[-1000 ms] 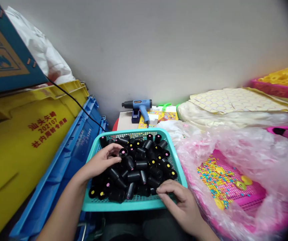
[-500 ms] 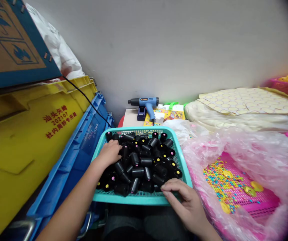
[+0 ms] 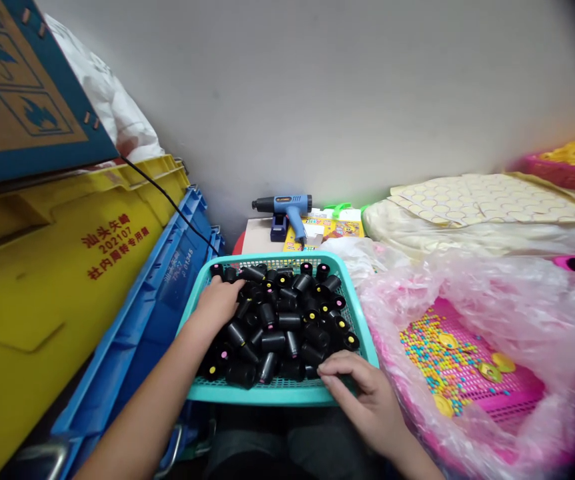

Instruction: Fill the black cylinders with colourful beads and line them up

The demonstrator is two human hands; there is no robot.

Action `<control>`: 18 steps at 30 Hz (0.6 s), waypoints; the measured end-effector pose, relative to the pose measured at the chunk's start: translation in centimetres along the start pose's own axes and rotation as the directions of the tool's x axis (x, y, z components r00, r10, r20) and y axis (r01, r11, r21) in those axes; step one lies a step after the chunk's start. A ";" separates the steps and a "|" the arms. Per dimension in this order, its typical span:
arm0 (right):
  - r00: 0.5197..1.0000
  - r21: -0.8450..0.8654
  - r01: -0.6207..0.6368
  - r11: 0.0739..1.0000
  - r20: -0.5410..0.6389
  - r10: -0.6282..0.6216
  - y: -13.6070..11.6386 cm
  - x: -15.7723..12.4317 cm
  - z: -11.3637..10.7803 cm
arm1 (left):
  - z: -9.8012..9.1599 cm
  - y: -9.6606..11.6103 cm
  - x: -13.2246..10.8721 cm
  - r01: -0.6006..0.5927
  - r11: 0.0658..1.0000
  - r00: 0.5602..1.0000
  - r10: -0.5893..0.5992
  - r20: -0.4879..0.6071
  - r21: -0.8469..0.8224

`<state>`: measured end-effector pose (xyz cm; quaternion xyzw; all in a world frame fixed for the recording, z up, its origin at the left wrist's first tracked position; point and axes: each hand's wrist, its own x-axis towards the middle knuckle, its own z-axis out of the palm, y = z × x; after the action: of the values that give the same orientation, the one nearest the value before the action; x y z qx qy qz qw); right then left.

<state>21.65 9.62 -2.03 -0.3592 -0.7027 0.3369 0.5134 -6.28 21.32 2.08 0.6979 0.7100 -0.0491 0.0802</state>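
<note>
A teal mesh basket (image 3: 267,393) sits in front of me, heaped with several small black cylinders (image 3: 287,320) that have pink or yellow dots on their ends. My left hand (image 3: 220,301) lies on the pile at the basket's far left, fingers curled down among the cylinders; what it holds, if anything, is hidden. My right hand (image 3: 362,393) rests on the basket's near right rim, fingers bent over the edge and touching the nearest cylinders.
Yellow crate (image 3: 42,267) and blue crate (image 3: 157,293) lean at the left under a cardboard box (image 3: 17,87). A blue heat gun (image 3: 287,210) stands behind the basket. At the right, a pink basket (image 3: 472,373) in plastic wrap holds coloured beads and yellow discs. Sticker sheets (image 3: 482,200) lie beyond.
My left hand went from pinching one black cylinder above the pile to pressing down into the pile at the far left. The right hand stayed on the rim. The view shifted slightly.
</note>
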 end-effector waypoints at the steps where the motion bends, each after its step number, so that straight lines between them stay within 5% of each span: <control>1: 1.000 0.001 0.002 1.000 -0.004 -0.002 0.1 0.0 0.0 | 0.4 0.4 0.2 0.004 1.000 1.000 -0.004 0.001 -0.011; 5: 1.000 -0.002 -0.004 1.000 -0.001 0.004 0.1 0.0 0.1 | 1.1 0.5 0.8 0.008 0.989 1.000 -0.006 0.015 -0.147; 10: 1.000 -0.021 -0.022 1.000 -0.002 0.022 -0.2 0.0 0.1 | -1.4 -1.6 0.0 0.037 0.878 0.999 -0.014 0.052 -0.476; 14: 0.999 -0.035 -0.032 0.999 -0.004 0.032 -0.1 -0.2 0.2 | -3.6 -3.4 -2.0 0.045 0.692 0.999 -0.011 0.052 -0.720; 18: 0.999 -0.039 -0.051 0.998 -0.012 0.051 0.1 -0.2 0.3 | -3.8 -3.4 -3.5 0.164 0.255 0.985 0.013 0.173 -0.953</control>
<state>21.38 9.44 -2.27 -0.3890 -0.6971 0.3340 0.5012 -9.80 18.52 6.30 0.4644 0.6174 0.3386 0.5371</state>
